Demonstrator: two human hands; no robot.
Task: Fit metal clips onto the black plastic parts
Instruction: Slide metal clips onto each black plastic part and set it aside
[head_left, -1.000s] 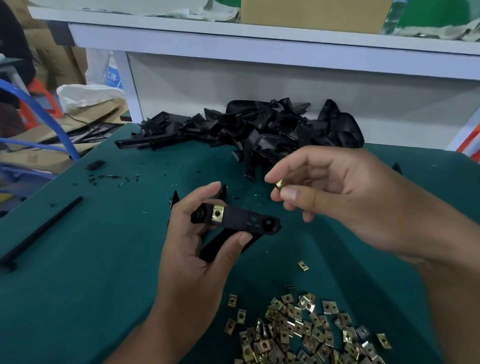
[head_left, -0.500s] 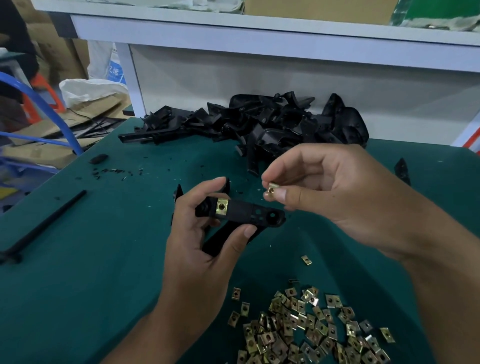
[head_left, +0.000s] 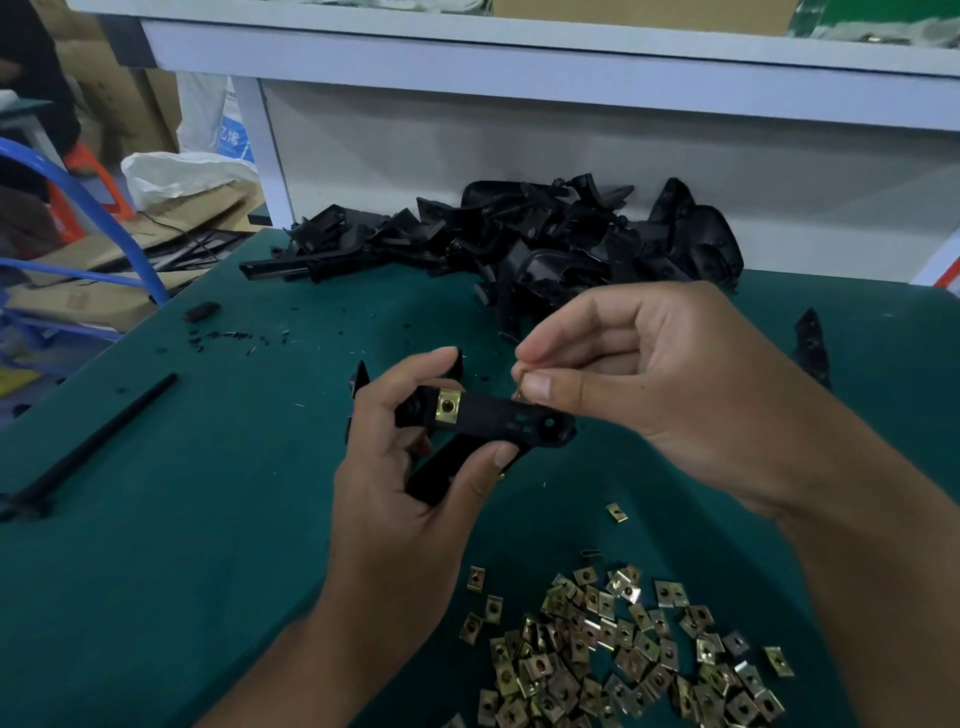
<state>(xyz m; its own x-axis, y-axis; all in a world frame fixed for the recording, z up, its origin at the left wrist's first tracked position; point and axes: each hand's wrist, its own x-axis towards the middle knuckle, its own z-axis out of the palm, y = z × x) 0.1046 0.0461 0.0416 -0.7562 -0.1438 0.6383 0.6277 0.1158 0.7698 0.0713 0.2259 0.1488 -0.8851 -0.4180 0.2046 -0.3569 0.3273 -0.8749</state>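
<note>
I count two hands — my left hand and right hand. One black part held, carrying one fitted clip; one clip pinched. Loose clips — dozens, too many to count. One heap of black parts, uncountable. One black rod.

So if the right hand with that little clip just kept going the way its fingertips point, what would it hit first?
Probably the black plastic part held by the left hand: the right hand pinches a metal clip just above its top edge, though depth is hard to judge.
</note>
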